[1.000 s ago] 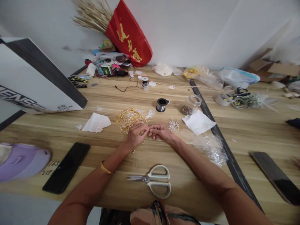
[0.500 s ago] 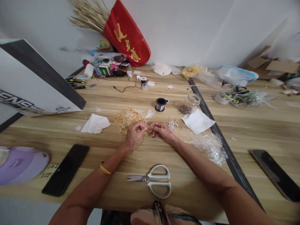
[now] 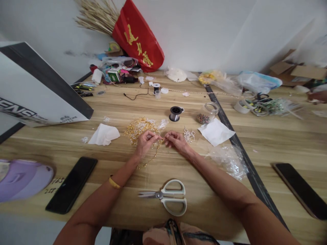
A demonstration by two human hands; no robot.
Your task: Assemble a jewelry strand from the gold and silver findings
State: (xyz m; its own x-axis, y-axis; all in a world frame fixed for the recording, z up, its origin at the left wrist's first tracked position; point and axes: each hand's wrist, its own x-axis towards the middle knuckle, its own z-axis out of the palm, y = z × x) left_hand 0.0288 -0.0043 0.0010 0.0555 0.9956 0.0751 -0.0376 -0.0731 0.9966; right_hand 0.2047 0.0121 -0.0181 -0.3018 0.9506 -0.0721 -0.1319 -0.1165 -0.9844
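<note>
My left hand [image 3: 145,143] and my right hand [image 3: 177,142] meet fingertip to fingertip over the wooden table [image 3: 178,170]. Both pinch a thin gold chain [image 3: 150,157] that trails down toward me from the left fingers. Just behind the left hand lies a heap of gold beads and chain [image 3: 141,127]. A few silver findings [image 3: 189,135] lie beside the right hand. A spool of clear thread [image 3: 175,113] stands farther back.
White-handled scissors [image 3: 168,196] lie near the front edge. A black phone [image 3: 72,182] is at left, another phone [image 3: 301,189] at right. White tissue [image 3: 105,134], white paper [image 3: 216,132], a bead jar [image 3: 211,110], crumpled plastic [image 3: 228,160], a big box [image 3: 33,88] and a red bag [image 3: 138,37] surround the spot.
The hands have drawn slightly apart and shifted a little away from me; more of the gold chain now hangs below the left fingers. The view tilted slightly.
</note>
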